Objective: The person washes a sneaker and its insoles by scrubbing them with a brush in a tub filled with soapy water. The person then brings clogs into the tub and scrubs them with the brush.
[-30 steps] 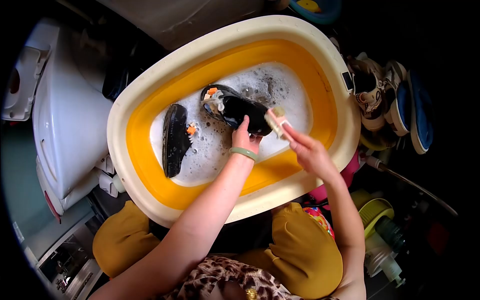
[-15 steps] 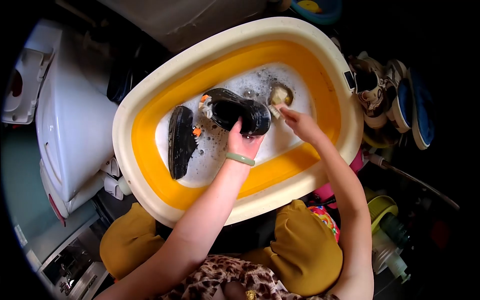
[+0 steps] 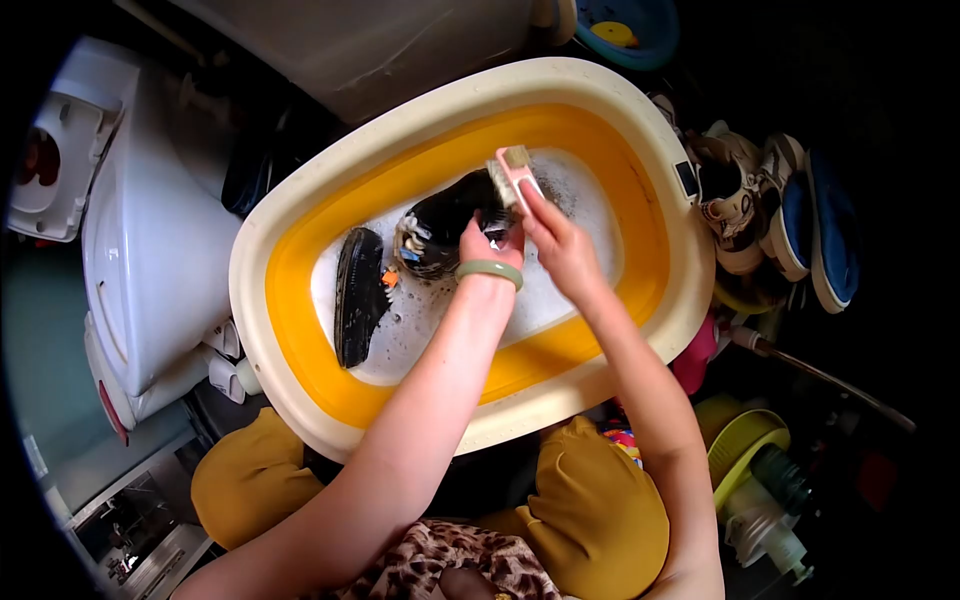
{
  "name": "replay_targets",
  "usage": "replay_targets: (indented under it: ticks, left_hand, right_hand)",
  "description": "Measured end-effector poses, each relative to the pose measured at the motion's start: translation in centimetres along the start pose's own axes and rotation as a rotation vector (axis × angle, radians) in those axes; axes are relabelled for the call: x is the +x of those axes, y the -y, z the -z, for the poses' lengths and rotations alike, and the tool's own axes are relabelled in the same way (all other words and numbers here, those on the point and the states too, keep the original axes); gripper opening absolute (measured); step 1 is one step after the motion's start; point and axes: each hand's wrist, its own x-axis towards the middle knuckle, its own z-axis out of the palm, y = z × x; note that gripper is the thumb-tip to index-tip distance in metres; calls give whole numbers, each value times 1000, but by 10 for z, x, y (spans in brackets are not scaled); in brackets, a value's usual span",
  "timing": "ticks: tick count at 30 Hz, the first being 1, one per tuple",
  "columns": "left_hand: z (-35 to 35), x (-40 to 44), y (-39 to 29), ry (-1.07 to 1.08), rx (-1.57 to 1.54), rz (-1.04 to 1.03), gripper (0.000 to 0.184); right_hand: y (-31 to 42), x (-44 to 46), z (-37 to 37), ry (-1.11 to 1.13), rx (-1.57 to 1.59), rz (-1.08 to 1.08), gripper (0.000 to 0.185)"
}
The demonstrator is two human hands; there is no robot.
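My left hand (image 3: 492, 245), with a green bangle at its wrist, grips a wet black shoe (image 3: 440, 222) near its right end. My right hand (image 3: 556, 240) is closed on a pink-handled brush (image 3: 515, 178), whose bristles touch or nearly touch the shoe's upper right end. Another black shoe (image 3: 358, 298) with an orange trim piece lies on its side in the suds to the left. Both shoes are within a cream-rimmed yellow basin (image 3: 640, 210) of foamy water (image 3: 575, 190).
Several sneakers (image 3: 732, 195) and a blue shoe (image 3: 835, 230) stand right of the basin. A blue tub (image 3: 650, 40) is at the top, a white ceramic fixture (image 3: 155, 240) at the left, and a yellow-green bowl (image 3: 745, 445) at the lower right.
The held shoe has turned over in my left hand, its opening no longer visible. My right hand has brought the brush up and left from the water beside the shoe to the shoe's end.
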Motion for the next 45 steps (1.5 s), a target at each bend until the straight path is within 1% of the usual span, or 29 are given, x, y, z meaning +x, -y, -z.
replay_targets:
  ticks: [1,2,4,7,8,9,10,13,14,16,17,18,20,21,23,25,26,27,29,30,33,35,37,38,39,41,42,43,45]
  left_hand:
    - [0,1,0,24,-5,-3,28]
    - [2,-1,4,-47,6,24,27]
    - [15,-4,7,-122,-78,101,26]
    - [14,-7,9,-204,25,63,26]
    - [8,-11,8,-241,-23,81,27]
    - [15,-2,10,-170,-4,72,26]
    - [13,-5,11,-129,29,58,26]
    - [8,-3,3,-164,38,46,25]
    - [14,7,-3,-67,8,34,25]
    - [11,-5,-9,-71,-6,39,25]
    - [12,-12,-12,-79,-24,47,24]
    - [16,-17,-15,-45,-23,66,24]
    - [14,-27,-21,-136,39,63,24]
    - [17,-27,-23,-146,42,72,23]
    - [15,-24,-26,-176,37,124,24]
    - [8,-24,-29,-203,39,175,25]
    - [4,-26,-30,-151,63,176,27]
    - [0,-26,-29,-97,83,178,28]
    - [1,-14,-23,-33,133,171,31]
    - [0,-12,-21,-96,107,172,32]
    - [-2,-12,-21,-163,155,119,31]
    - [-5,-9,-30,0,83,232,32]
    - [-3,-11,-32,-87,107,142,36]
    - [3,-1,-35,-36,92,145,36]
    - [10,11,-36,17,71,153,35]
    - [-2,-8,-43,38,193,148,31]
    - [-2,-7,-47,67,232,161,31]
    - [-3,-8,-47,66,229,154,31]
    - [-4,-12,-46,-104,178,220,30]
  right_hand:
    - [-4,12,4,41,80,-142,40]
    - [-12,21,12,32,86,-141,40]
    - [-21,26,29,74,194,-344,39]
    - [-9,-25,37,4,125,-294,38]
    - [-18,-42,26,-70,-27,43,39]
    - [-25,-54,13,-147,-178,387,39]
    - [-7,-64,9,-3,-153,181,38]
    - [-15,-31,-7,-48,-184,76,36]
    - [-24,-11,-14,-84,-157,144,35]
    - [-28,25,-12,3,-52,-29,35]
    - [-49,38,-10,1,-48,-25,35]
    - [-86,49,-8,-10,-197,-15,36]
    - [-92,49,-4,-15,-348,-6,37]
    - [-65,35,9,78,-386,-293,37]
    - [-53,10,15,170,-426,-586,38]
    - [-69,-13,8,335,-562,-143,41]
    - [-80,-23,5,121,-441,5,43]
    - [-60,-29,9,124,-448,3,43]
    - [6,-34,15,3,-85,-136,40]
    - [16,-33,10,-38,-44,54,41]
    - [5,-25,-15,-41,-254,161,47]
    - [-18,-34,-14,-23,-342,255,52]
    - [-25,-49,1,169,-503,312,55]
    - [-27,-52,14,197,-520,383,56]
    - [-30,-50,30,189,-525,384,56]
    - [-31,-46,53,282,-774,267,60]
    - [-25,-42,53,137,-693,400,61]
    - [-12,-34,48,141,-690,406,61]
    - [15,-20,30,187,-584,621,60]
